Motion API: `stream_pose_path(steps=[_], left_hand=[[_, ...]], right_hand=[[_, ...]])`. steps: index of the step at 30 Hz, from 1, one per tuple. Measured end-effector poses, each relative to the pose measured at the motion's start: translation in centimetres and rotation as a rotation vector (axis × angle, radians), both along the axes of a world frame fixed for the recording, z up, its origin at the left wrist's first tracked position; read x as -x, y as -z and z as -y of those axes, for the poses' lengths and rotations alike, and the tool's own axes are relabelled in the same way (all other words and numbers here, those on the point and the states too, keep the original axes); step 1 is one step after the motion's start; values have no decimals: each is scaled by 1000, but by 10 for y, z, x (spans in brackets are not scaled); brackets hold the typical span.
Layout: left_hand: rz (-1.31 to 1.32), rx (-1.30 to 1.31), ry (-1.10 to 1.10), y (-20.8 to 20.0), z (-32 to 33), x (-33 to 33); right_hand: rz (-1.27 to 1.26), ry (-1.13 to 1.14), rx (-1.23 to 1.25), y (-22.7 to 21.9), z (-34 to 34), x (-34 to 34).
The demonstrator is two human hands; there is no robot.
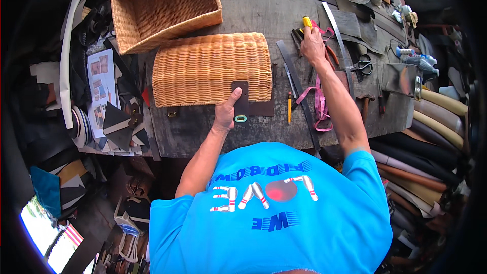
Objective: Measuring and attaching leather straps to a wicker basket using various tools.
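Note:
A curved, honey-coloured wicker lid [210, 68] lies on the worn table. My left hand [226, 113] grips a dark brown leather strap [241, 99] at the lid's front edge, thumb on top and the other fingers mostly hidden. A small oval metal ring [240, 118] sits at the strap's lower end. Farther off to the right, my right hand [313, 46] is closed at a short yellow tool [307, 22], whose exact kind I cannot make out. Pliers with orange handles [332, 56] lie beside that hand, and a pink tape measure [320, 102] lies crumpled below the wrist.
An open wicker basket [167, 7] stands at the back left. Metal rulers [337, 33], scissors [362, 65], a hammer [365, 105] and a yellow pencil-like tool [289, 107] lie rightward. Leather rolls [441, 122] fill the right side; printed sheets [101, 78] and scraps cover the left.

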State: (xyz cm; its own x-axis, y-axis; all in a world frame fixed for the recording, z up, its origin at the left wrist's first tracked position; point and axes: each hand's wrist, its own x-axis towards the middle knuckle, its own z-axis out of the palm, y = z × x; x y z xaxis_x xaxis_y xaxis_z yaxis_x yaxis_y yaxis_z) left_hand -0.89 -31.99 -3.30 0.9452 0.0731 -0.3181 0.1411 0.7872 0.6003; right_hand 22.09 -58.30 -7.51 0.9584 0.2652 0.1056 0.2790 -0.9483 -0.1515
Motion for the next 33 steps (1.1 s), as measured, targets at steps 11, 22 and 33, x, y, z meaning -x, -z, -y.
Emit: stream_pose_path(steps=[11, 22, 33], left_hand=[[16, -41, 17, -2, 1, 7], [33, -25, 26, 10, -5, -1], [5, -23, 87, 11, -6, 4]], right_hand=[[-499, 351, -1057, -72, -9, 215], [-300, 159, -1164, -171, -58, 238], [-104, -148, -576, -165, -127, 221]])
